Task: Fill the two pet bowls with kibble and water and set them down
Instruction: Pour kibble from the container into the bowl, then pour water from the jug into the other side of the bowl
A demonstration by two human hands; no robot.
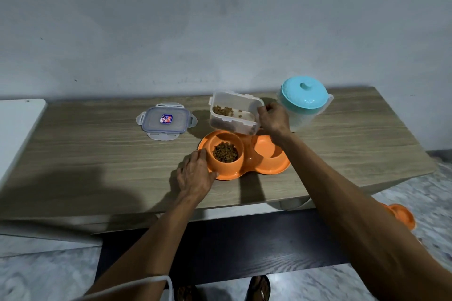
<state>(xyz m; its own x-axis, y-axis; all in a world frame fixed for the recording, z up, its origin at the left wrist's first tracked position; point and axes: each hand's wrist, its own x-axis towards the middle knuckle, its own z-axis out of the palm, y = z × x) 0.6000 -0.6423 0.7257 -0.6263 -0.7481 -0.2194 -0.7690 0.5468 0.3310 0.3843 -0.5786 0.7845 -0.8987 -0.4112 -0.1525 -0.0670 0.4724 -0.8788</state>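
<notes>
An orange double pet bowl (pixel 274 168) sits on the wooden table (pixel 97 154). Its left cup holds brown kibble (pixel 225 152); its right cup (pixel 266 148) looks empty. My left hand (pixel 195 173) rests on the bowl's left rim. My right hand (pixel 272 118) grips the right wall of a clear plastic container (pixel 232 112), held tilted just above and behind the bowl, with a little kibble left inside. A clear water jug with a turquoise lid (pixel 304 94) stands right behind my right hand.
The container's clear lid (pixel 166 121) lies flat on the table to the left. A white surface (pixel 14 129) adjoins the table's left end. Another orange bowl (pixel 401 215) lies on the floor at the right, below the table edge. My feet show at the bottom.
</notes>
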